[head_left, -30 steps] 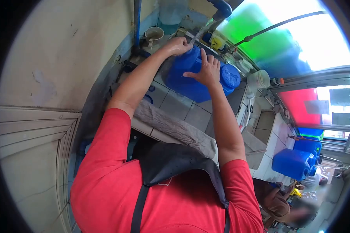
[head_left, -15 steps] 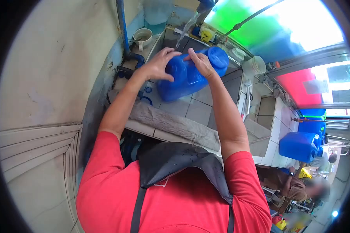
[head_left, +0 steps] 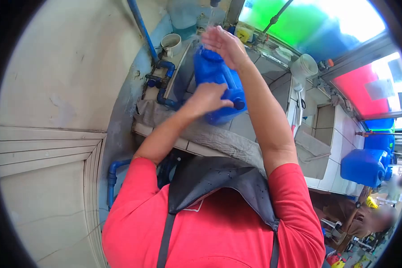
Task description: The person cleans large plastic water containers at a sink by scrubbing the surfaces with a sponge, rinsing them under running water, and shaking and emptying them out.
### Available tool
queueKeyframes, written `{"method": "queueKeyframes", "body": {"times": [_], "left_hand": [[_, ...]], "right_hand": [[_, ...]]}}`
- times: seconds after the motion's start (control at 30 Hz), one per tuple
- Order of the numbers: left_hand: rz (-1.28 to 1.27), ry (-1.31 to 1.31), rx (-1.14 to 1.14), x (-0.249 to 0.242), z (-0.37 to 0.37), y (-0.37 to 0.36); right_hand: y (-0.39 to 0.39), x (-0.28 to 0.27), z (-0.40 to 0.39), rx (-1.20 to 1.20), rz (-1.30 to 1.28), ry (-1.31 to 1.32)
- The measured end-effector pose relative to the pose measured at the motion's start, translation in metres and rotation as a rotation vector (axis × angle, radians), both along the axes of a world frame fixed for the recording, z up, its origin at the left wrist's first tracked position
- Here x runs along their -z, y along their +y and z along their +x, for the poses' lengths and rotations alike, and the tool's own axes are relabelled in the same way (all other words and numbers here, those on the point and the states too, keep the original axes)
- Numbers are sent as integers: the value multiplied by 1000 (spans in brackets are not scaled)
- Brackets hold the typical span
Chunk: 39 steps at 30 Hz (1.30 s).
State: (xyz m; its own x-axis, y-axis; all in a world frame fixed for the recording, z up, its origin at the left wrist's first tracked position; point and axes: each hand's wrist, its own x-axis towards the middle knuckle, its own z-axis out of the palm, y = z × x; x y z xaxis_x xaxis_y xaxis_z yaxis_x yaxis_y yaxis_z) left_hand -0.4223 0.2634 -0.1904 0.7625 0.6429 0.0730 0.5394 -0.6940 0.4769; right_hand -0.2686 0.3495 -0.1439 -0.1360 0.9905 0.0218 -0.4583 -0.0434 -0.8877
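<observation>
In the tiled sink (head_left: pixel 244 129) lies a blue plastic jerry can (head_left: pixel 204 71), its wide blue cap end towards the running tap (head_left: pixel 215 3). A small dark spout cap (head_left: pixel 239 104) shows at its near end. My left hand (head_left: pixel 208 98) rests on the can beside its handle, fingers apart, thumb reaching towards the spout cap. Over the can's far end, my right hand (head_left: pixel 225 45) is open with straight fingers, in the splashing water. Whether its fingertips touch the can is hard to tell.
A grey wet cloth (head_left: pixel 214 139) drapes the sink's front edge. Blue pipes (head_left: pixel 166 85) and a white mug (head_left: pixel 171 43) are at the left. On the right stand a white tub (head_left: pixel 304 65) and a blue container (head_left: pixel 364 166). A person (head_left: pixel 366 221) is farther right.
The jerry can has turned, its wide cap swinging from the right to the tap side. My left hand moved nearer and right; my right hand moved up under the water. The view shifted slightly.
</observation>
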Motion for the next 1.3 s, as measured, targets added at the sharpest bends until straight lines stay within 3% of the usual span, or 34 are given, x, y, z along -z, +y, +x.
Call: {"method": "queueKeyframes", "body": {"times": [0.03, 0.07, 0.13, 0.2, 0.33, 0.43, 0.6, 0.7, 0.77, 0.87, 0.93, 0.97, 1.03, 1.07, 1.13, 1.2, 1.3], "left_hand": [[19, 66, -10, -10, 0, 14], [-47, 186, -65, -35, -2, 28], [147, -22, -196, -32, -2, 67], [193, -212, -238, -35, 7, 103], [736, -183, 32, -4, 32, 160], [515, -68, -60, 31, 37, 164], [381, -153, -161, 37, 40, 156], [431, -25, -593, 37, 56, 124], [201, 130, -788, 20, 71, 99], [90, 121, -744, 2, 62, 88], [43, 214, -541, -12, 56, 83], [42, 216, -547, 2, 56, 85], [-26, -479, -404, 46, 61, 95], [-27, -479, -413, 51, 63, 94], [-291, -624, -590, 57, 68, 92], [-301, -700, -612, 59, 72, 89], [-362, -768, -612, 76, 77, 102]], "right_hand": [[-13, -5, 5, 121, 12, -186], [-28, -8, 15, 128, 12, -183], [-61, -11, 35, 299, 79, -1340], [-95, 14, 48, 325, 5, -1347], [-171, 32, 72, 440, 189, -1402], [-220, 51, 105, 567, 112, -1379], [-294, 90, 188, 841, -186, -1765], [-314, 104, 209, 751, -382, -1840], [-319, 117, 213, 640, -461, -1837], [-318, 128, 224, 622, -470, -1724], [-319, 125, 229, 609, -548, -1682], [-319, 119, 227, 651, -495, -1706], [-311, 109, 229, 667, -489, -1647], [-305, 97, 226, 683, -488, -1590], [-292, 74, 210, 709, -416, -1588], [-275, 46, 187, 628, -372, -1441], [-251, 5, 137, 495, -123, -1587]]}}
